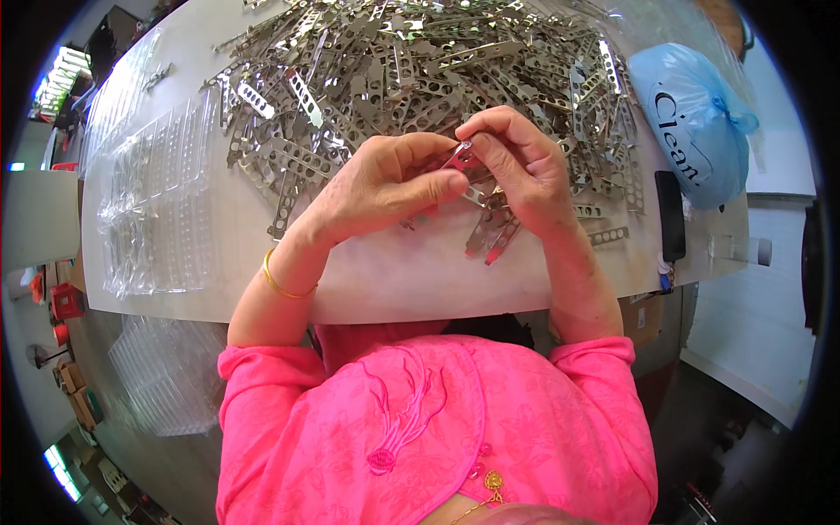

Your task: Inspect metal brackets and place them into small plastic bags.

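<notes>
In front of me, both hands meet at a small shiny perforated metal strip (461,157). My right hand (525,175) pinches it between thumb and bent fingers. My left hand (385,185) is curled at its other side, with the index finger against the strip and the thumb stretched out below it. My palms and fingers hide part of the piece. Just under my right hand, a few loose strips (493,234) lie on the table, with reddish reflections on them. Beyond my hands spreads a large heap of similar flat metal strips (420,79) with round holes.
Clear plastic blister trays (162,192) are stacked on the table's left side. At the right sit a tied blue plastic bag (696,122) and a black phone-like object (670,214). The white table's (376,293) near edge runs close to my body. More clear trays (166,376) rest below at left.
</notes>
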Demonstrator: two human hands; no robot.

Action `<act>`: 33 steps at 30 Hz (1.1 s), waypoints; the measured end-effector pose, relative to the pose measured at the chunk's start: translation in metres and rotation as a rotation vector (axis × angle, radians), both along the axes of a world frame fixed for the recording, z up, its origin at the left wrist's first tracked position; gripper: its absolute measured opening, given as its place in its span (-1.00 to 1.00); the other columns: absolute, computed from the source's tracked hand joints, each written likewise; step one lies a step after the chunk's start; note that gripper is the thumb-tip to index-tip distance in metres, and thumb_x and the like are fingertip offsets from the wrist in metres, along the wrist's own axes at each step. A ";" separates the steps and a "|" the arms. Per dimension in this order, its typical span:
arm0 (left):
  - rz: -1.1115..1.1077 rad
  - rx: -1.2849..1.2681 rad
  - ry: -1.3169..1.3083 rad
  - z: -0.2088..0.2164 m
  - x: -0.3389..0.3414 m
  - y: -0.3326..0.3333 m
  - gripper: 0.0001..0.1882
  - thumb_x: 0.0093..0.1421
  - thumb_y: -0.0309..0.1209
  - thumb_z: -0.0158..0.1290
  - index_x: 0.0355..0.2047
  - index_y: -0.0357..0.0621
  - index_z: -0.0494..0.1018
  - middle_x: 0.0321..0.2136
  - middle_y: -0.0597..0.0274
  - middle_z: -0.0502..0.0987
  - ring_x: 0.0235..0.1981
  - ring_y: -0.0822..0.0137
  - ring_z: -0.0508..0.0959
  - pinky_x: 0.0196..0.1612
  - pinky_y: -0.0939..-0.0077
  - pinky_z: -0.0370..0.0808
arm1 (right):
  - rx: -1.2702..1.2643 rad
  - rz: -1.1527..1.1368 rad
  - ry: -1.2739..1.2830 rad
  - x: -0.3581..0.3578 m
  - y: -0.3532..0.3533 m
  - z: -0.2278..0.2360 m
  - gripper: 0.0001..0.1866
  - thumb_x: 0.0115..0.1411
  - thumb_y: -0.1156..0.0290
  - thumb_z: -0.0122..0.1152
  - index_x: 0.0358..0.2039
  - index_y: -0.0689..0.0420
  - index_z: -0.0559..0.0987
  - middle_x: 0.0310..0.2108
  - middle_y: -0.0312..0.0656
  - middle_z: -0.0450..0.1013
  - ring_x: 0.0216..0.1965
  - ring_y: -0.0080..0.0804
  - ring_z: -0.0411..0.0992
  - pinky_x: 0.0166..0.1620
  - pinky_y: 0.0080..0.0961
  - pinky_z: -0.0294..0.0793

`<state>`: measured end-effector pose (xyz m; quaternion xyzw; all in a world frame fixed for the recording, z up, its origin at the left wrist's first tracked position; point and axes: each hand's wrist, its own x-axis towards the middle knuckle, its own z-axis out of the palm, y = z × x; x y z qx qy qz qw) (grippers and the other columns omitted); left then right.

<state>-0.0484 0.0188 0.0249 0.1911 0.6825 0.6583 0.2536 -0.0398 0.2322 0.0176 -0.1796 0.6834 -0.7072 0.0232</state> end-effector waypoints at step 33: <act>0.132 -0.108 0.364 -0.008 0.001 0.003 -0.63 0.20 -0.49 0.15 0.02 -0.24 0.41 -0.35 0.14 0.57 -0.38 0.38 0.58 -0.33 0.46 0.52 | -0.220 -0.103 -0.025 -0.003 0.003 -0.006 -0.85 0.36 0.55 0.11 -0.07 0.22 0.52 -0.19 -0.27 0.51 -0.19 -0.65 0.48 -0.08 -0.66 0.53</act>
